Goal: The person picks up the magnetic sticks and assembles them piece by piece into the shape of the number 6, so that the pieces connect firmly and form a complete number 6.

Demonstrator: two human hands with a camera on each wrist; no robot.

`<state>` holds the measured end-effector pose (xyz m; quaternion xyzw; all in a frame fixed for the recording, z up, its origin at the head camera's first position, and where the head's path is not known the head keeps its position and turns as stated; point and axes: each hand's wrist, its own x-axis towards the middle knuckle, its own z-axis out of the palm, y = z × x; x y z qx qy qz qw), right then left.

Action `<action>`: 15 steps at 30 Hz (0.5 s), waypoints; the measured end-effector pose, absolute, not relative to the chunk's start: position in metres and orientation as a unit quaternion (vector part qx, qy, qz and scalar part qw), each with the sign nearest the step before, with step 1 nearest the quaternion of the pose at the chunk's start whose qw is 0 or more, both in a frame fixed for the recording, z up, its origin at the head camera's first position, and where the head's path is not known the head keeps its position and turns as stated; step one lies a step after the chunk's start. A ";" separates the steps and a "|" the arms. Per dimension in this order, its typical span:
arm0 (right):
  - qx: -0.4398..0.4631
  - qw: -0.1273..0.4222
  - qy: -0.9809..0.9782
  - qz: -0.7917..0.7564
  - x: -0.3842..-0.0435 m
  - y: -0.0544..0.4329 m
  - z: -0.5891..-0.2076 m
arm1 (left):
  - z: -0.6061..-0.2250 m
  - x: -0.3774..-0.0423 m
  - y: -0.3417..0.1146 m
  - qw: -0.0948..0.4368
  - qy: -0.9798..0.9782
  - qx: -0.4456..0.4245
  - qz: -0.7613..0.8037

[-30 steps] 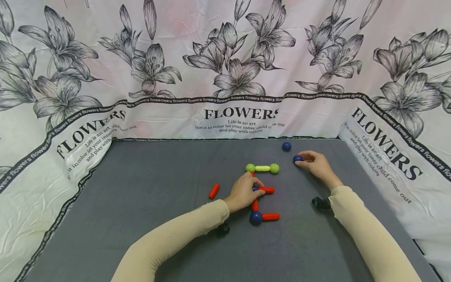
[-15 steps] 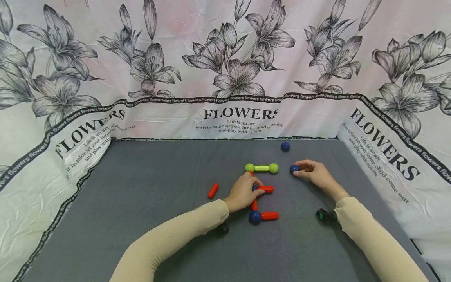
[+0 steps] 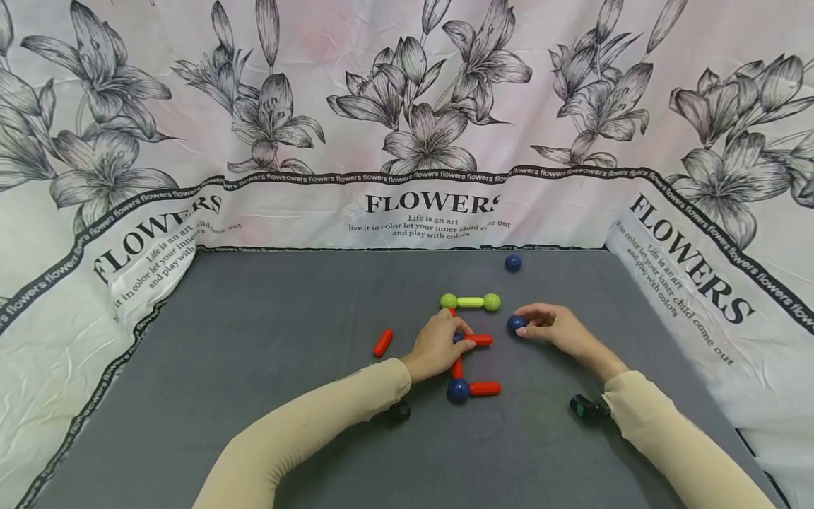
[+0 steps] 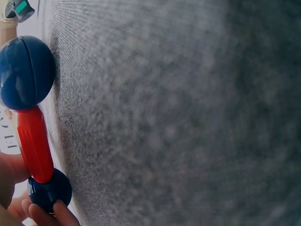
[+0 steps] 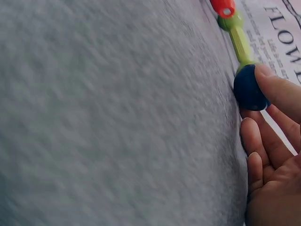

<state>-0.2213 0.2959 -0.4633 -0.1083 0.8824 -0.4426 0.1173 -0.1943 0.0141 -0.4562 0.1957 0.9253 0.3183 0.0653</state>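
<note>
My left hand (image 3: 437,346) pinches the middle blue ball (image 4: 51,190) of a joined piece made of blue balls and red rods. One red rod (image 4: 35,146) links that ball to the nearer blue ball (image 3: 458,391). Two more red rods point right, one from the middle ball (image 3: 480,339) and one from the near ball (image 3: 485,389). Another reaches toward a green bar with a green ball at each end (image 3: 470,302). Between thumb and fingers, my right hand (image 3: 559,332) holds a separate blue ball (image 5: 249,89), right of the joined piece.
A loose red rod (image 3: 383,343) lies left of the left hand. Farther back, a single blue ball (image 3: 513,263) rests on the grey table (image 3: 286,304). Flower-printed cloth (image 3: 420,226) stands around the back and sides. Dark wrist cameras show under both sleeves.
The right hand has brought its blue ball nearer and leftward, toward the joined piece. The left hand keeps its hold, practically unmoved.
</note>
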 end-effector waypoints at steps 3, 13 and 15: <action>-0.112 0.116 0.884 -0.438 -0.219 0.291 -0.463 | -0.456 -0.194 0.014 0.068 0.926 0.195 0.315; -0.137 0.121 0.877 -0.444 -0.211 0.274 -0.459 | -0.457 -0.195 0.014 0.066 0.928 0.192 0.313; -0.140 0.126 0.875 -0.447 -0.210 0.272 -0.458 | -0.457 -0.195 0.014 0.066 0.927 0.192 0.314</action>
